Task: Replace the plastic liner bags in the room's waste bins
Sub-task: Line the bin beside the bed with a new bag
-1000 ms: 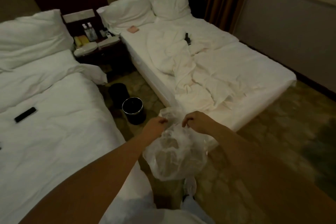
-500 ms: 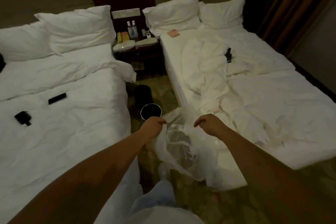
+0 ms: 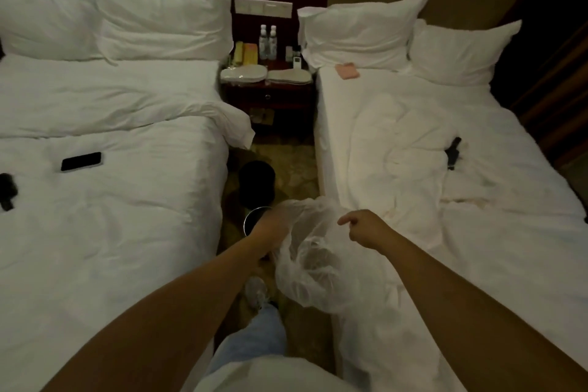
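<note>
Person has stepped up to the bin, left hand still gripping the bag, right hand pinching nothing visible, lining comes next.

The person stands in the aisle between two white beds, arms stretched forward. The left hand grips the rim of a clear bag, which hangs crumpled below both hands. The right hand is curled at the bag's other edge; whether it pinches the plastic cannot be told. Just beyond the left hand a bin with a metal rim stands on the carpet, and a dark bin stands behind it. A nightstand sits between the beds, a phone on the left one.
</note>
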